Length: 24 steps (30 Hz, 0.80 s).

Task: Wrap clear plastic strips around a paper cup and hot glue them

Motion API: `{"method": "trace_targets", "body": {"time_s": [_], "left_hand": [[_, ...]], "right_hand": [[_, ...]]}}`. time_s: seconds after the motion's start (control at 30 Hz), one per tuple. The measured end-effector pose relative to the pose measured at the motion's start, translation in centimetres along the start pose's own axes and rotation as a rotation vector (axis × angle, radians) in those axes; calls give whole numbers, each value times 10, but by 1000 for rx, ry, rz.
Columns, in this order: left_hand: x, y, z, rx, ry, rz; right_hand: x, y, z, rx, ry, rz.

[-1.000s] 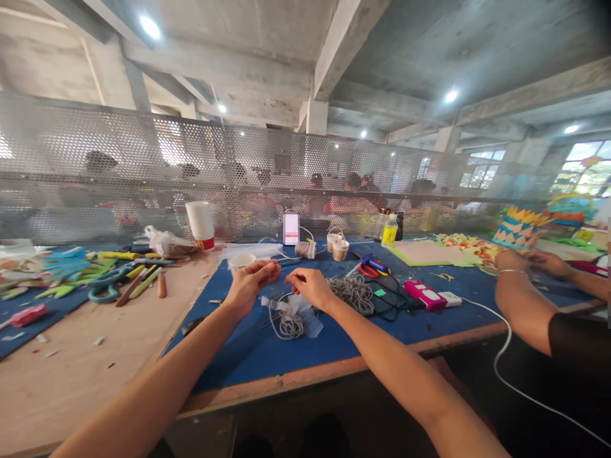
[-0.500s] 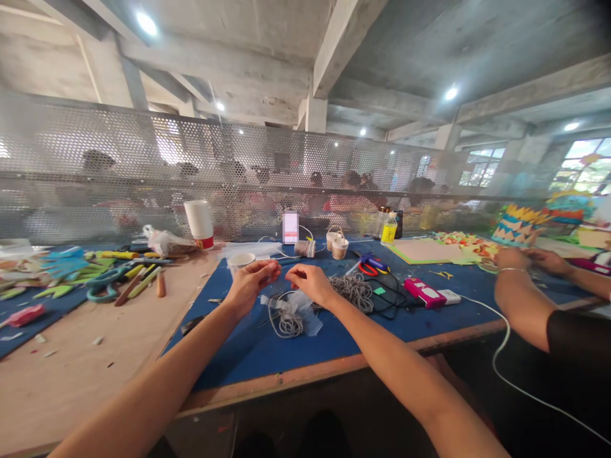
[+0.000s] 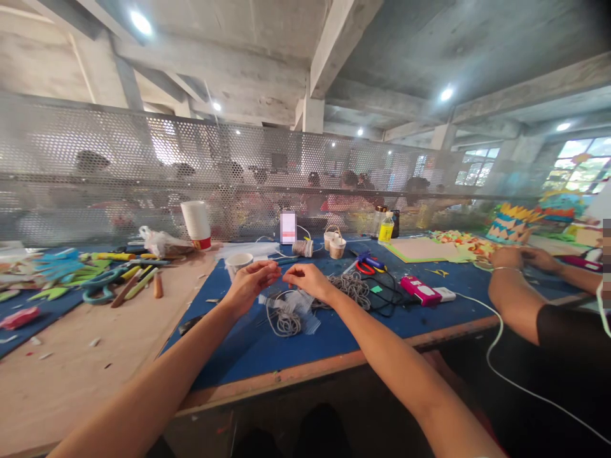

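My left hand (image 3: 252, 283) and my right hand (image 3: 305, 280) hover close together over the blue mat (image 3: 248, 356), fingertips pinched and facing each other. Whatever is between the fingers is too small to make out. Below them lies a loose bundle of grey cord (image 3: 286, 323), with a clear plastic wrapper (image 3: 311, 321) beside it. A larger heap of grey cord (image 3: 353, 289) spreads behind my right wrist. Just beyond my left hand stands a white paper cup (image 3: 237, 262). A spool of grey cord (image 3: 302, 248) lies past my fingertips.
A lit phone (image 3: 288, 228) stands near the perforated screen. Two small baskets (image 3: 337, 248), red-handled scissors (image 3: 365, 267), a yellow-labelled bottle (image 3: 386, 229) and a pink box (image 3: 420, 291) are to the right. Stacked cups (image 3: 196, 224) and tools stand left. A co-worker's arm (image 3: 513, 292) reaches in at right.
The view has shifted slightly, moving the scene a little left. My fingertips remain pinched close together, with the right hand moved very slightly left along with the view.
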<state>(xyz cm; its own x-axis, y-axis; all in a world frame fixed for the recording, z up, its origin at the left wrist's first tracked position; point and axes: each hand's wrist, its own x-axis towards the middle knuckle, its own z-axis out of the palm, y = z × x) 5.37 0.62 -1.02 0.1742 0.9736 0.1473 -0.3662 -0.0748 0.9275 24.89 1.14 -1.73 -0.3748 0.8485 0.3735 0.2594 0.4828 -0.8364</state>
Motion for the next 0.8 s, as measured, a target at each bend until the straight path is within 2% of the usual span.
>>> {"method": "trace_targets", "body": {"time_s": [0.13, 0.57, 0.8], "left_hand": [[1, -1, -1, 10, -12, 9], [-1, 1, 0, 29, 9, -20], [-2, 2, 1, 47, 25, -14]], "right_hand": [[-1, -2, 0, -5, -5, -10], [-5, -9, 5, -222, 113, -104], [-4, -4, 7, -369, 148, -208]]}}
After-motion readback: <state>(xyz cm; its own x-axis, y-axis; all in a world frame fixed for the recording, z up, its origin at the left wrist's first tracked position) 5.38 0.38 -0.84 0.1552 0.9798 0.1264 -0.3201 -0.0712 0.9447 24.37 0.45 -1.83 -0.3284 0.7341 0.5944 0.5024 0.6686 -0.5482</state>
